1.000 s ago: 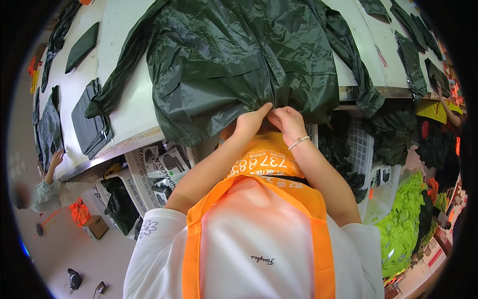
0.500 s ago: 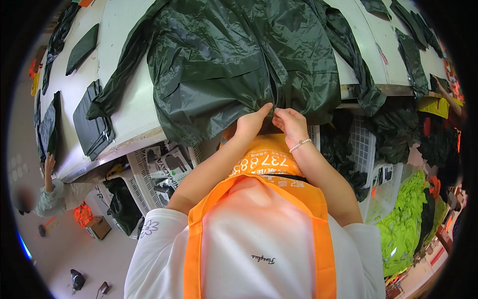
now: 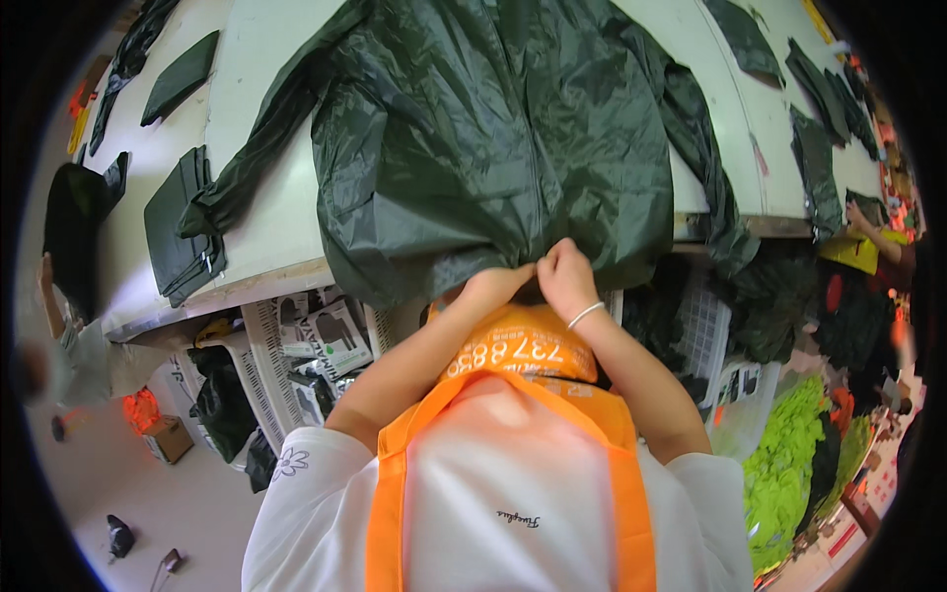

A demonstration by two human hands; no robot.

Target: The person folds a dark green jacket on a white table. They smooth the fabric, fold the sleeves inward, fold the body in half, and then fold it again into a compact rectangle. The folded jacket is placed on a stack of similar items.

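Observation:
A dark green shiny rain jacket (image 3: 434, 168) lies front up on the table, its sleeves spread to both sides and its lower hem hanging over the near edge. My left hand (image 3: 496, 287) pinches the hem at the middle of the front. Right beside it, my right hand (image 3: 568, 281) is closed on the jacket at the bottom of the front closure, fingertips curled in. The bit of fabric or zip between my fingers is hidden. Folded dark green garments (image 3: 182, 242) lie left of the jacket's sleeve.
White baskets (image 3: 264, 360) with packaged goods and dark garments stand under the white table (image 3: 261, 192). Bright yellow-green garments (image 3: 784, 469) are heaped at the lower right. Another person's hand (image 3: 49, 286) holds a dark garment at the left; a further person works at the far right.
Both hands have come down toward me, drawing the hem along. The right hand has curled tighter, and the zip opening seen before no longer shows. At left, the other person has lifted a dark garment.

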